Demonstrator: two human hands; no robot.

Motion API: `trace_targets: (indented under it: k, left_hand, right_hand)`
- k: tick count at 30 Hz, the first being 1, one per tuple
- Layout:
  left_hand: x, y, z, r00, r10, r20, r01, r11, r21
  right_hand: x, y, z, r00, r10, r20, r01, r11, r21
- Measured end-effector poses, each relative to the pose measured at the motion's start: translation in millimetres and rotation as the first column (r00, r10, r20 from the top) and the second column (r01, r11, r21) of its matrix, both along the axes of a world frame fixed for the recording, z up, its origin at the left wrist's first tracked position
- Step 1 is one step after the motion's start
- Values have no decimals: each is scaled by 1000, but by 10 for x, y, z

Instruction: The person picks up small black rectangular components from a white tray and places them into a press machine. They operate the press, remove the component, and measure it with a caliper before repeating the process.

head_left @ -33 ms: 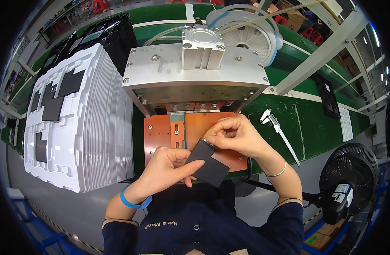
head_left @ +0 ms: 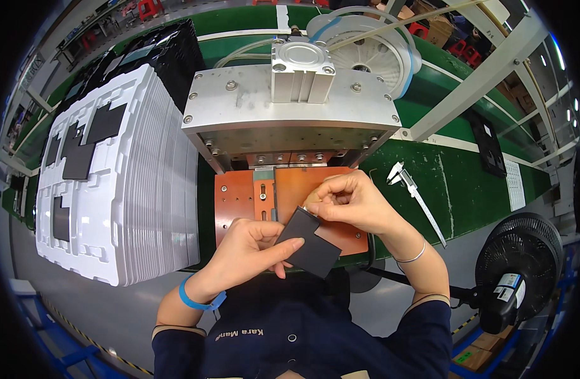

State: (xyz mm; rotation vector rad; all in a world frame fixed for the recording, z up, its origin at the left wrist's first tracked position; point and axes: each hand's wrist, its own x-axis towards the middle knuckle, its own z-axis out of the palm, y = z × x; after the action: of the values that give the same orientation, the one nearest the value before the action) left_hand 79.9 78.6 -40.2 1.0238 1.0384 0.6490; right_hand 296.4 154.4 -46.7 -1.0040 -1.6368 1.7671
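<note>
A flat black L-shaped piece [head_left: 311, 245], resembling a battery pack, is held tilted in front of the press. My left hand [head_left: 249, 249] grips its left side, with the thumb on top and the fingers underneath. At the piece's upper corner, my right hand [head_left: 347, 201] is closed in a pinch on a small pale tab, mostly hidden by the fingertips. Behind both hands lies the orange base plate [head_left: 296, 183] of a metal press [head_left: 239, 101], which has a square cylinder [head_left: 302, 69] on top.
To the left rises a tall stack of white trays [head_left: 138, 189], with similar black pieces [head_left: 79, 161] in the top one. Black trays [head_left: 170, 50] stand behind it. On the green bench at right rest a caliper [head_left: 419, 196] and a black tray [head_left: 487, 145]. A black fan [head_left: 517, 265] stands at lower right.
</note>
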Motion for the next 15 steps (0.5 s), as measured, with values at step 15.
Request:
trace_targets:
  k: [15]
  left_hand:
    - [-20, -7, -64, 1000, -10, 21, 10, 1000, 12]
  right_hand:
    - [166, 83, -190, 932, -353, 87, 299, 881, 366]
